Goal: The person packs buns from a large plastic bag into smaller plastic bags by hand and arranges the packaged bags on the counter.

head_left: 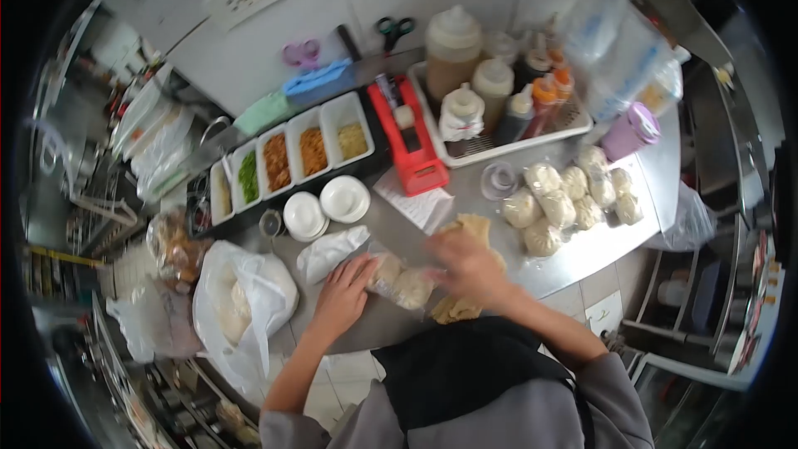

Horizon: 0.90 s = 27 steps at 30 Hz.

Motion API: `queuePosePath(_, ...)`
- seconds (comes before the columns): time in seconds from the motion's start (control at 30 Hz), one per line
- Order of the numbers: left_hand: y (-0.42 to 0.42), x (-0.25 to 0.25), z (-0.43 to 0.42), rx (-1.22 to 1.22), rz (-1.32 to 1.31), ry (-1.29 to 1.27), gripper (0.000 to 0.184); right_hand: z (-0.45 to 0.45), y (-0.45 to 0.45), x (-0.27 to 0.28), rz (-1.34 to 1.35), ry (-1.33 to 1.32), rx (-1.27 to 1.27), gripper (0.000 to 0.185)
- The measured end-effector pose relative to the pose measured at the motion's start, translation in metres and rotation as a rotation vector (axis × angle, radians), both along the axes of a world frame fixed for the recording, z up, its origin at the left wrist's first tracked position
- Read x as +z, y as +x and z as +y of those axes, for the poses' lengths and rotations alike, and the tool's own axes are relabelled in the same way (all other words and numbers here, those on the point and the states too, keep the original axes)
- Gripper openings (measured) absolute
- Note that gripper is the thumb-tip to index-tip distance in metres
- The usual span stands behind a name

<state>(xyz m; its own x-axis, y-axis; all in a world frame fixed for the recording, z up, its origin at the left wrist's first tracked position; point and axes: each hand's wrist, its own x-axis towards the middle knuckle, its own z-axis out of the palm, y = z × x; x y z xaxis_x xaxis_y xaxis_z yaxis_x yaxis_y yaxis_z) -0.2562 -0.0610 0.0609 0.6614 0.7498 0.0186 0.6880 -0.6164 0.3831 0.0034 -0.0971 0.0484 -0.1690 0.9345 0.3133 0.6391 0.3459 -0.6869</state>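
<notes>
A clear plastic bag of buns (402, 283) lies on the steel table in front of me. My left hand (345, 287) is at its left end, fingers closed on the plastic. At the bag's right end, my right hand (475, 268) is smeared by motion, so its fingers and anything in them do not show clearly. A yellowish cloth (455, 308) lies under and beside the right hand. Just beyond my left hand is a crumpled white bag (332, 255). Several wrapped buns (559, 209) are grouped at the right.
A red tape dispenser (422, 168) stands behind a paper slip (416, 206). Left of it are white food bins (287, 191) and small white dishes (345, 199). Squeeze bottles fill a white tray (515, 148). A large plastic bag (278, 283) sits left; a purple cup (632, 130), right.
</notes>
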Motion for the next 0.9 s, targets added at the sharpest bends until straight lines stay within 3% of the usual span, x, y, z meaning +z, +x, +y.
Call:
queuePosePath(0.13,0.002,-0.017,0.001,0.041,-0.089,-0.124,0.057,-0.028,-0.049,-0.019,-0.236,-0.092,0.135,0.095)
queuePosePath(0.23,0.0,-0.019,0.005,0.014,-0.184,-0.209,0.059,-0.028,-0.059,-0.021,-0.249,-0.191,0.123,0.104)
queuePosePath(0.37,0.01,-0.008,-0.004,0.185,-0.335,-0.204,0.061,-0.032,-0.045,-0.005,-0.101,-0.232,0.047,0.1)
queuePosePath(0.47,0.017,0.003,-0.012,0.375,-0.494,-0.239,0.061,-0.048,0.004,0.021,0.124,-0.091,-0.058,0.094)
queuePosePath(0.6,0.02,0.007,-0.021,0.384,-0.544,-0.243,0.057,-0.081,0.099,0.028,0.097,0.128,-0.542,0.085)
queuePosePath(0.63,0.025,0.008,-0.025,0.381,-0.543,-0.258,0.056,-0.087,0.121,0.027,0.263,0.091,-0.729,0.083)
queuePosePath(0.67,0.031,0.01,-0.029,0.38,-0.538,-0.273,0.055,-0.088,0.156,0.013,0.082,0.205,-0.85,0.083)
queuePosePath(0.7,0.035,0.011,-0.032,0.381,-0.533,-0.287,0.054,-0.083,0.177,0.009,0.189,0.308,-0.981,0.083)
queuePosePath(0.77,0.039,0.011,-0.034,0.34,-0.51,-0.276,0.052,-0.082,0.222,0.001,0.012,0.235,-1.172,0.083)
queuePosePath(0.87,0.047,0.008,-0.036,0.288,-0.482,-0.234,0.049,-0.074,0.266,-0.014,-0.293,0.107,-1.131,0.082)
queuePosePath(0.9,0.05,0.01,-0.035,0.27,-0.47,-0.214,0.048,-0.071,0.264,-0.008,-0.35,0.176,-1.149,0.077)
